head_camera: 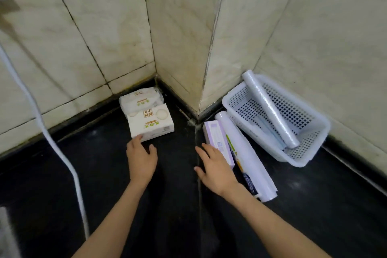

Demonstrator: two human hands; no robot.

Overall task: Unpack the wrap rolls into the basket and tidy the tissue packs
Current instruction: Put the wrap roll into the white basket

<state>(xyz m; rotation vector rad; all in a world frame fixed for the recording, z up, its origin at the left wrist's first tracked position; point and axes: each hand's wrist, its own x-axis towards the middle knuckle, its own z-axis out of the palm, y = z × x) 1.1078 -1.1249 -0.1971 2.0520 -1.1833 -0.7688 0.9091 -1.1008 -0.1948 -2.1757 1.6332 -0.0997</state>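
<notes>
Head view: left hand [142,156] open, fingertips touching the near tissue pack [151,125] on the dark bench [104,174]; right hand [215,168] open, resting on the purple wrap box [218,142] beside the basket [310,148]; box likely light, stiff, best grasped across its long sides.

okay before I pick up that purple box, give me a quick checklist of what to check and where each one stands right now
1. Right hand on the purple box: ok, fingers rest on its near end, no grip closed.
2. Left hand free: ok, fingertips only touch the front tissue pack.
3. Room in the basket: ok, one clear roll leans across it.
4. Wrapped roll beside the box: not ok, still outside the basket.
5. Box sealed or opened: cannot tell.
</notes>
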